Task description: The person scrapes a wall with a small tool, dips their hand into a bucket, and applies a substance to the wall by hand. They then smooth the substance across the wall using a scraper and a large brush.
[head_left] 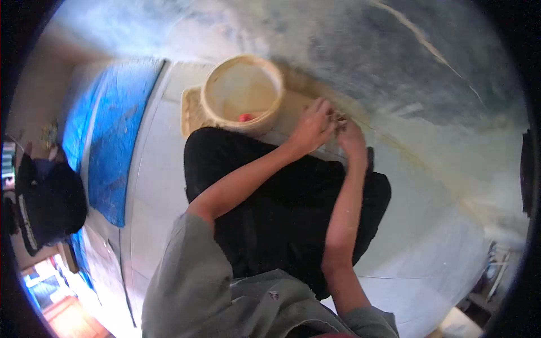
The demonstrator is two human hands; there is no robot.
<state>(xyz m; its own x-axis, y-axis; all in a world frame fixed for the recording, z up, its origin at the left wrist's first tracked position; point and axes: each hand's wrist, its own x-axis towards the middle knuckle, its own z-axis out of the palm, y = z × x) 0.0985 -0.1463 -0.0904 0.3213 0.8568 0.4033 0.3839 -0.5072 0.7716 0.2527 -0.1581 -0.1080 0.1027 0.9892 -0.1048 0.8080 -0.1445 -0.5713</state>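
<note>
My left hand (pixel 311 127) and my right hand (pixel 351 137) are close together beyond my knees, at the foot of the stained wall. Between their fingers is a small brownish, clay-like lump (pixel 338 120), too small to make out clearly. The fingers of both hands are bent around it. Just left of my left hand stands a round cream bucket (pixel 211 100) with a dirty rim. Low inside the bucket lies a small red object (pixel 246 117).
A pale tray (pixel 187 112) sits left of the bucket. Blue sheeting (pixel 115 152) lies farther left on the pale floor. Another person in dark clothes (pixel 53 197) is at the far left. A mottled grey wall (pixel 372 50) rises ahead.
</note>
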